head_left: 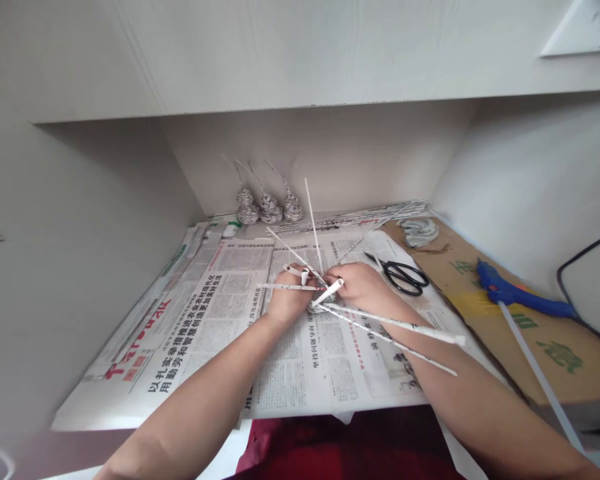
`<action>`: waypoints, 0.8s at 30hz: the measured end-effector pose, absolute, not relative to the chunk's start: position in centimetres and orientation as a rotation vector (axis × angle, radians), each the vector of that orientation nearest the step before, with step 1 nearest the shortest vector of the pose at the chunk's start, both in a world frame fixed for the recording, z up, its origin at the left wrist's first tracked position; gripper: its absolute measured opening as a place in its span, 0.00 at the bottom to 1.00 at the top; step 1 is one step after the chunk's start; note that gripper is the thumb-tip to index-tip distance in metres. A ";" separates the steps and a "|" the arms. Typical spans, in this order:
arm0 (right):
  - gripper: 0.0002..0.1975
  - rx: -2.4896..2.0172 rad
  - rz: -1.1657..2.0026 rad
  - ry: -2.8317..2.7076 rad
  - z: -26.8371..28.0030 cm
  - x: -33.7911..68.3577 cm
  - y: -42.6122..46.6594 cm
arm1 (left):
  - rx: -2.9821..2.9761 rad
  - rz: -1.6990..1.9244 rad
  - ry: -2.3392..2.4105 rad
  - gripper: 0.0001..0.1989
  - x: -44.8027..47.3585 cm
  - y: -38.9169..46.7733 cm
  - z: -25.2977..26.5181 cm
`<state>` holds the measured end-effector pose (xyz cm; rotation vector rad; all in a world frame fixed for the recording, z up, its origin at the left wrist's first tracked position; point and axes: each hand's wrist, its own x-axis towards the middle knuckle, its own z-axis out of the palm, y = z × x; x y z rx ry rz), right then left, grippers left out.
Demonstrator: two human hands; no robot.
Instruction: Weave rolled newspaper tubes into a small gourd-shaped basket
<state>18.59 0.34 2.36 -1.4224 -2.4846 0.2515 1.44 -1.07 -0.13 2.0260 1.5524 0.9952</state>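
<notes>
A small woven piece of rolled newspaper (321, 305) sits low over the newspaper sheets, between my two hands. Thin paper tubes (405, 325) stick out of it in several directions: up, left and toward the lower right. My left hand (291, 293) is closed around its left side, with tube ends showing above the fingers. On the far right side, my right hand (359, 283) has its fingers pinched at the tubes near the weave. Which tube those fingertips grip is hard to make out. Much of the woven piece is covered by the hands.
Newspaper (220, 327) covers the table. Black scissors (404, 275) lie right of my right hand. A blue glue gun (520, 293) and a crumpled bundle (419, 233) rest on cardboard (460, 280). Three woven gourds (271, 209) and a pile of paper tubes (350, 219) line the back.
</notes>
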 end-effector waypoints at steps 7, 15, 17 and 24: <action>0.10 -1.453 0.552 -2.182 1.4 18.3 0.7 | 2.005 1.017 1.554 0.05 1.4 -1.0 -0.7; 0.04 -1.391 0.581 -2.097 1.1 18.0 0.2 | 1.991 1.065 1.471 0.04 1.4 -0.7 -1.2; 0.04 -1.356 0.560 -2.120 1.2 18.1 0.2 | 1.921 1.037 1.449 0.04 1.5 -0.5 -1.3; 0.06 -1.313 0.511 -2.186 1.3 18.0 0.2 | 1.717 0.997 1.345 0.04 1.7 -0.7 -0.8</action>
